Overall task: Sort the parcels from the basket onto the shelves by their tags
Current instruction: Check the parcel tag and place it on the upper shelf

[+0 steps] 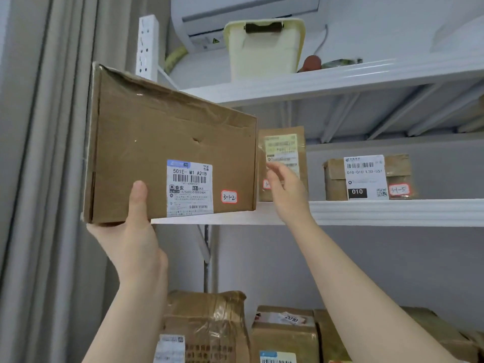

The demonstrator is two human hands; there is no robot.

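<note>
The brown cardboard box (pixel 162 142) is dented along its top, with a white shipping label and a red-edged tag (pixel 229 197) reading 3-1-2 at its five o'clock corner. The left hand (pixel 136 231) has its grip on the seven o'clock corner (thumb on the front face), holding the box tilted at the left end of the white middle shelf (pixel 366 210). The right hand (pixel 285 189), grip wide and empty, is in front of a slim parcel (pixel 285 145) at three o'clock. There is a grey curtain (pixel 52 179) at nine and a cream bin (pixel 264 51) at twelve
</note>
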